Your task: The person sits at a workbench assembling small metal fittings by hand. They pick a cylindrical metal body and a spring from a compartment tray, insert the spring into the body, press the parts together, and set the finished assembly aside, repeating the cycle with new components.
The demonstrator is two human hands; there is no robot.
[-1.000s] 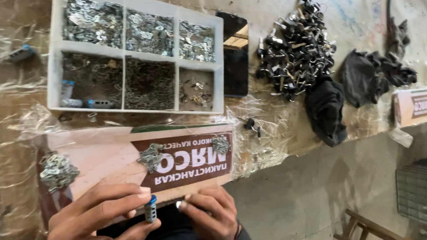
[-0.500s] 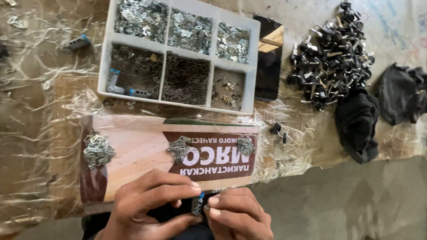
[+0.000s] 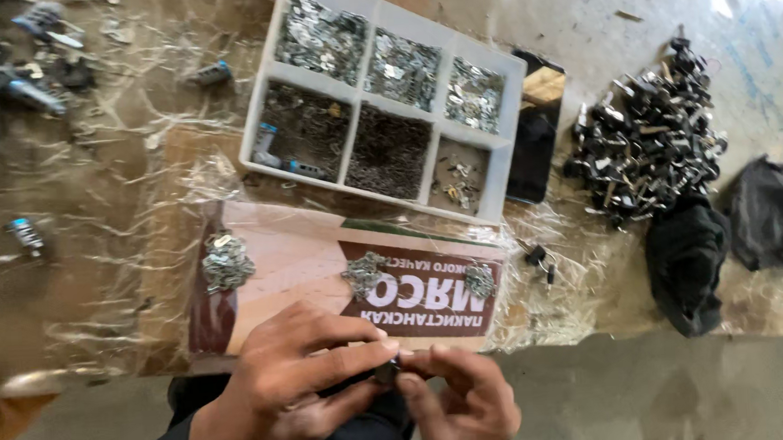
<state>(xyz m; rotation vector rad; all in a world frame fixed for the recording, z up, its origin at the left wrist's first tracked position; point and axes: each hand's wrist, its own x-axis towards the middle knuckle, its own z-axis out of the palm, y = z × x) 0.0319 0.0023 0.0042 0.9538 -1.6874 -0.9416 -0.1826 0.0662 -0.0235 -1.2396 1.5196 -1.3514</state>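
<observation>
My left hand (image 3: pixel 289 389) and my right hand (image 3: pixel 464 404) meet at the bottom of the view, just in front of the table's near edge. Their fingertips pinch one small dark metal part (image 3: pixel 386 372) between them; most of it is hidden by the fingers. Just beyond the hands lies a flat cardboard sheet (image 3: pixel 294 253) with three little heaps of silvery metal pieces: one at the left (image 3: pixel 226 262), one in the middle (image 3: pixel 364 273), one at the right (image 3: pixel 480 280).
A white compartment tray (image 3: pixel 252 129) full of small metal parts sits behind the cardboard. To the right are a black phone (image 3: pixel 536 139), a heap of dark metal parts (image 3: pixel 648 145) and black cloths (image 3: pixel 686 261). Loose parts (image 3: pixel 28 235) lie at left on plastic wrap.
The view has swung left and the table contents have shifted right in frame. My two hands stay joined on the small part, whose blue end no longer shows.
</observation>
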